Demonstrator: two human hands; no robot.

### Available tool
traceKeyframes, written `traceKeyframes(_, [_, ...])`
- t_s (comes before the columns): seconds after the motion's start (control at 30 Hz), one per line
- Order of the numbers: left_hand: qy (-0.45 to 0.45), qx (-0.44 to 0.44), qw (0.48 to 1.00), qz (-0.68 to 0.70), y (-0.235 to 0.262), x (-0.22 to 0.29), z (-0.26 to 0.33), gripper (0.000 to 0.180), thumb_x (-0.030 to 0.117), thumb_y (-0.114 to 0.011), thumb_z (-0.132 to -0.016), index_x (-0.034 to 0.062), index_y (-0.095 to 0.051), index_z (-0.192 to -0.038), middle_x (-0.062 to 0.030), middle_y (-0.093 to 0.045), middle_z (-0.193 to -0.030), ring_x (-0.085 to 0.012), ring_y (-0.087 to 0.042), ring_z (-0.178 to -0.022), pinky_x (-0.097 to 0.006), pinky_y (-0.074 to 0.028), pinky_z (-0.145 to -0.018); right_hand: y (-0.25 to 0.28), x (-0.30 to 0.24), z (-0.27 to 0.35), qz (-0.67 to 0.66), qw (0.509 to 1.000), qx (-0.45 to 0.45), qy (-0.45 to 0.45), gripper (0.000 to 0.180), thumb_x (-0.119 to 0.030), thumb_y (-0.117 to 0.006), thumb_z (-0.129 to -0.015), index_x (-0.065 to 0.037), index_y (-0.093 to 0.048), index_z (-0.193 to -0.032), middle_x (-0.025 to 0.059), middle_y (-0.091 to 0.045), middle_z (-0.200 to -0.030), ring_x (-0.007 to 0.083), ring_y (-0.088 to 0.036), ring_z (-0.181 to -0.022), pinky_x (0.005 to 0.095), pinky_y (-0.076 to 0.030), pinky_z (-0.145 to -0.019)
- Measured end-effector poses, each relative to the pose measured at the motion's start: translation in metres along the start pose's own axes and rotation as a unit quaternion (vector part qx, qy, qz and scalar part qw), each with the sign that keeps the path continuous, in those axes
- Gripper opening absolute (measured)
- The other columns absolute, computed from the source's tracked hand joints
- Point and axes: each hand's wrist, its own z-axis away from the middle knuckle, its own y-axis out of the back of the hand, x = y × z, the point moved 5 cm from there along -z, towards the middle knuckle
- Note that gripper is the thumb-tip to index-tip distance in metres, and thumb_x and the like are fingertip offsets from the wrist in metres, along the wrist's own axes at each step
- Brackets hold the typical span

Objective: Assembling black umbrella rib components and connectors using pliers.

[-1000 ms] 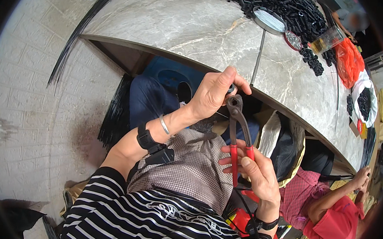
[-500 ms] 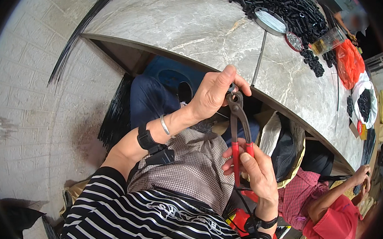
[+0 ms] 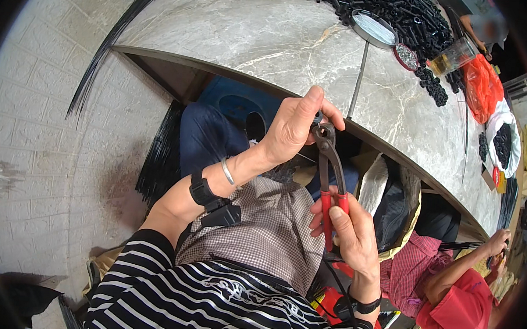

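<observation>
My right hand (image 3: 354,232) is wrapped around the red handles of a pair of pincers (image 3: 328,160), whose dark metal jaws point up and away from me. At the jaws, my left hand (image 3: 292,127) is closed with its thumb raised, pinching a small dark cylindrical piece (image 3: 318,117). The pincers' jaws meet or lie right against that piece; the fingers hide most of it, so I cannot tell exactly how they grip it. Both hands are above my lap, just in front of the table's near edge.
On the marbled table (image 3: 272,37) lie a heap of black tubular parts (image 3: 402,18), a round dish (image 3: 374,28), a small red-rimmed dish (image 3: 405,57) and a red plastic bag (image 3: 481,88). Black rods (image 3: 110,47) overhang its left end. A co-worker in red (image 3: 455,306) sits at right.
The handles of the pincers have come slightly closer together in my right hand. My left hand keeps its pinch on the small dark piece, almost unmoved.
</observation>
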Motion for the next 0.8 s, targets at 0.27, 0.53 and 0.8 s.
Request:
traceKeyframes(0.27, [0.0, -0.004, 1.0, 0.004, 0.001, 0.001, 0.0, 0.077, 0.06, -0.022, -0.096, -0.0001, -0.067, -0.079, 0.0061, -0.045, -0.048, -0.0009, -0.034, -0.043, -0.019, -0.024, -0.043, 0.007, -0.002, -0.002, 0.086, 0.996, -0.021, -0.016, 0.027, -0.024, -0.044, -0.099, 0.002, -0.052, -0.103, 0.0029, -0.055, -0.066, 0.0105, -0.053, -0.054, 0.0258, -0.041, -0.049])
traceKeyframes(0.53, [-0.03, -0.007, 0.998, -0.056, -0.002, -0.002, 0.0, 0.077, 0.061, -0.023, -0.095, 0.0012, -0.068, -0.076, -0.0003, -0.054, -0.064, -0.005, -0.045, -0.058, -0.018, -0.03, -0.045, 0.014, 0.009, -0.002, 0.254, 0.966, 0.032, 0.027, 0.025, -0.024, -0.046, -0.099, 0.001, -0.051, -0.098, 0.0018, -0.051, -0.061, 0.0098, -0.049, -0.048, 0.0257, -0.038, -0.046])
traceKeyframes(0.8, [0.003, -0.039, 0.999, 0.01, 0.009, -0.008, -0.008, 0.073, 0.059, -0.025, -0.096, -0.0037, -0.062, -0.088, 0.0051, -0.041, -0.054, -0.0024, -0.034, -0.048, -0.019, -0.026, -0.044, 0.019, 0.017, -0.006, -0.086, 0.988, -0.06, -0.117, 0.031, -0.029, -0.044, -0.099, 0.001, -0.053, -0.097, 0.0015, -0.052, -0.067, 0.006, -0.046, -0.048, 0.0203, -0.037, -0.045])
